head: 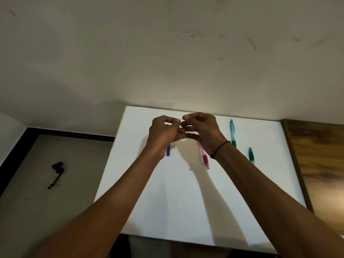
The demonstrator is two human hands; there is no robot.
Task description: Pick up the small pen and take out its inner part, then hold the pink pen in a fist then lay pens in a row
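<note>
Hands meet above the far part of a white board [167, 211], both raised off it. No container shows anywhere in the view. The left hand [163, 133] has its fingers curled, thumb and forefinger pinched on one end of a thin dark wire [181, 119]; the right hand [201, 130] pinches the other end the same way, and the lower fingertips of the two hands touch. The wire is very short and fine, only a sliver of it showing between the fingertips, so what it is cannot be told. A dark band [219, 148] circles the right wrist.

On the board, a purple piece [168, 150] pokes out from under the left wrist, mostly hidden. A red pen [204, 159] lies partly under the right wrist. Right of it lies a teal pen [232, 133], and a second teal pen [251, 155] lies nearer, its near end cut off by the right forearm. On the floor [55, 211], far left, lies a dark strap [56, 173], too dim to make out.
</note>
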